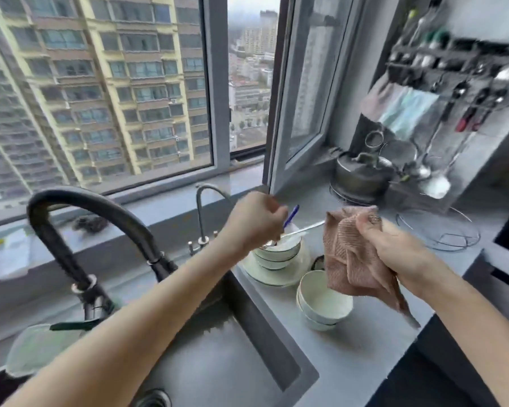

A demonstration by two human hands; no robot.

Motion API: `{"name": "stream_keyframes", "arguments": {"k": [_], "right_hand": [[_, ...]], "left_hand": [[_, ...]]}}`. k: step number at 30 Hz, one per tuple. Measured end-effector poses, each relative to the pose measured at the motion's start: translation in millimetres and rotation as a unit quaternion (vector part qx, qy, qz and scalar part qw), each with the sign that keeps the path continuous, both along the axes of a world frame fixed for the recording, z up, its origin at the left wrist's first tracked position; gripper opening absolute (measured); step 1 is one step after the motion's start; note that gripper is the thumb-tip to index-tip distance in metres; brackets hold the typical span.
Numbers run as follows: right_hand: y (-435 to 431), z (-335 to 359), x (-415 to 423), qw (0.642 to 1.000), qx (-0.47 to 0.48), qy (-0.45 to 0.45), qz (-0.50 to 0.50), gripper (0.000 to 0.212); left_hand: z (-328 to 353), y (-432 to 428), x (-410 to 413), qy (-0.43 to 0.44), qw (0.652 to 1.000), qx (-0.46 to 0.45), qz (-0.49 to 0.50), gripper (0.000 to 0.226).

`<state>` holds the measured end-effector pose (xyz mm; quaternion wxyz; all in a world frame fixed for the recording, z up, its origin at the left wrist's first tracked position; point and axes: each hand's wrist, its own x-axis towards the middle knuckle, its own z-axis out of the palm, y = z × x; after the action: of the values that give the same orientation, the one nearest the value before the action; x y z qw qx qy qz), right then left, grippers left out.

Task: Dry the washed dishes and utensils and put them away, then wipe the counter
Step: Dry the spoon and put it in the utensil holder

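Note:
My left hand is curled above a stack of white bowls standing on a white plate, and it grips a blue-handled utensil. A long metal utensil lies across the top bowl. My right hand grips a pink dish cloth that hangs over the counter. A second stack of white bowls sits nearer to me on the grey counter, partly behind the cloth.
The sink lies at the lower left under a black arched faucet; a small steel tap stands behind it. A kettle, a wire trivet and a wall rack of utensils are at the right. An open window frame juts over the counter.

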<state>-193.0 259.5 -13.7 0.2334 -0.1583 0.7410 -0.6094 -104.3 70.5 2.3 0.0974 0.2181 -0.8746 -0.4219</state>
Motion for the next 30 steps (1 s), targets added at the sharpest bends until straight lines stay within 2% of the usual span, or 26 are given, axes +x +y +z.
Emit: {"name": "stream_keyframes", "arguments": {"k": [1,3,5,7,8,9,11,12,15,17,19,22,24,25,26,30], "right_hand": [[8,-7,-18,1.0,0.009,0.005,-0.008,0.025],[22,-21,-51,1.0,0.012,-0.001,-0.016,0.028],[32,-33,-75,1.0,0.01,-0.012,-0.018,0.03],[38,-45,-93,1.0,0.007,-0.024,-0.014,0.033],[40,-51,-101,1.0,0.009,-0.027,-0.01,0.035],[42,-56,-108,1.0,0.013,-0.027,-0.005,0.039],[44,-66,-119,1.0,0.02,-0.021,0.002,0.043],[46,-71,-123,1.0,0.02,-0.017,0.005,0.043],[46,-81,-133,1.0,0.021,-0.014,0.017,0.043],[44,-87,-138,0.999,0.02,-0.014,0.025,0.042],[41,-94,-142,0.999,0.02,-0.006,0.034,0.041],[35,-97,-146,0.999,0.013,0.0,0.043,0.04],[32,-96,-146,0.999,0.008,0.004,0.045,0.041],[30,-96,-147,0.999,0.004,0.004,0.046,0.04],[29,-95,-147,0.999,0.0,0.004,0.046,0.037],[19,-88,-145,0.999,-0.011,0.021,0.044,0.032]], "left_hand": [[-19,5,-28,-0.031,0.992,0.12,0.02,0.023],[-60,9,-77,-0.074,0.946,0.298,0.103,0.022],[-96,6,-115,-0.079,0.892,0.401,0.192,0.023],[-116,2,-140,-0.092,0.85,0.453,0.254,0.018],[-122,-1,-150,-0.096,0.845,0.456,0.263,0.018],[-129,-6,-159,-0.108,0.866,0.418,0.254,0.021],[-137,-15,-177,-0.166,0.925,0.267,0.213,0.022],[-140,-20,-186,-0.2,0.937,0.206,0.2,0.018],[-155,-30,-208,-0.35,0.923,0.07,0.142,0.022],[-162,-33,-220,-0.39,0.912,0.041,0.119,0.029],[-162,-33,-224,-0.402,0.906,0.07,0.115,0.029],[-164,-34,-225,-0.37,0.903,0.166,0.142,0.009],[-166,-36,-222,-0.271,0.903,0.277,0.187,0.01],[-167,-38,-219,-0.221,0.891,0.33,0.221,0.011],[-165,-39,-216,-0.215,0.878,0.359,0.235,0.011],[-137,-41,-202,-0.281,0.82,0.414,0.279,0.027]]}}
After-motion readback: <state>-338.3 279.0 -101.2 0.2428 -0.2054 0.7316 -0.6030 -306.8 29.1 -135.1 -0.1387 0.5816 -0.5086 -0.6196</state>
